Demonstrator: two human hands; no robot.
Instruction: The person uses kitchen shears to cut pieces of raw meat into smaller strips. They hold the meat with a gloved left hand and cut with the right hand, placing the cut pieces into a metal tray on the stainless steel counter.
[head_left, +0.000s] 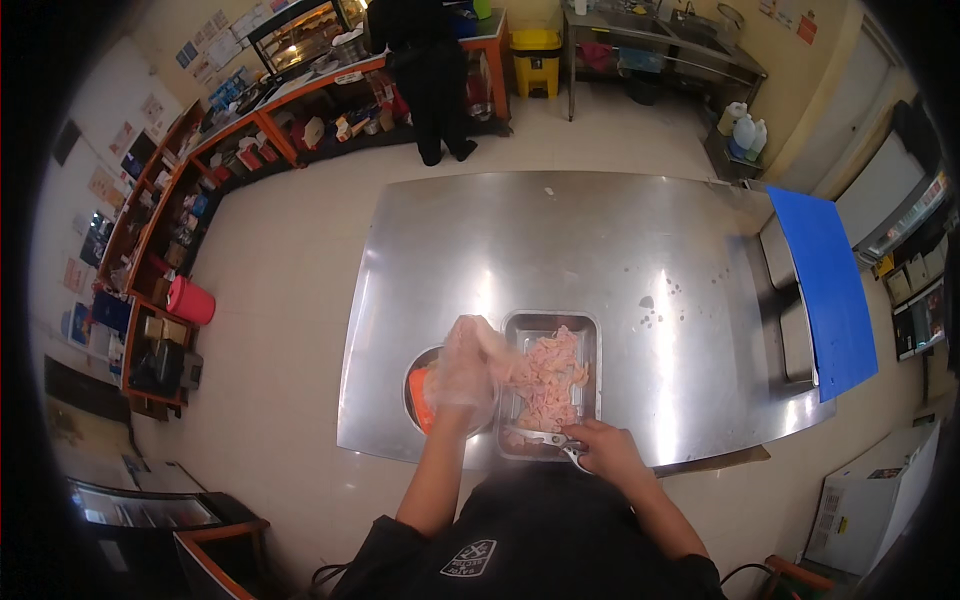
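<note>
A metal tray (597, 337) holding many small pieces of pale pink raw meat (551, 375) lies at the near edge of the steel table. Left of it is a round metal bowl (407, 390) with something orange inside. My left hand (463, 367), in a clear plastic glove, is over the bowl and has hold of a pale piece of raw meat (499, 356) that reaches towards the tray; its outline is blurred. My bare right hand (609, 452) grips metal shears (553, 439) by the handles, with the blades above the tray's near end.
The steel table (525, 247) bears water drops right of the tray. Metal containers (780, 262) and a blue board (825, 292) stand at its right end. A person in dark clothes (431, 75) is at the far counter, near a yellow bin (535, 64).
</note>
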